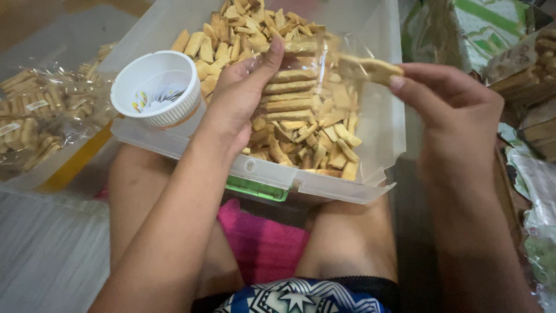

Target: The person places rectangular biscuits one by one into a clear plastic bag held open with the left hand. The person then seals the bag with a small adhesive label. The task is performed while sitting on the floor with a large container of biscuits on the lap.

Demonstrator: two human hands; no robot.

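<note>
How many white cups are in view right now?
1. The white cup sits in the clear bin, left of the left hand. Others may be hidden under the biscuits.

Biscuit (pixel 368 68) betw. R fingers (pixel 405 81)

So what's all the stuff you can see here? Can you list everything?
clear plastic bin: one, see-through with a green latch, resting on the person's lap
loose biscuits: many, tan, heaped inside the bin
clear bag: one, see-through, stacked with tan biscuits, held over the bin
single biscuit: one, tan, at the bag's opening
white cup: one, ridged, on the bin's left edge, small colourful bits inside
packed biscuit bags: several, clear, in a tray at far left
green patterned box: one, upper right
pink cloth: one, between the knees
left hand: holding the bag
right hand: pinching the single biscuit
</note>
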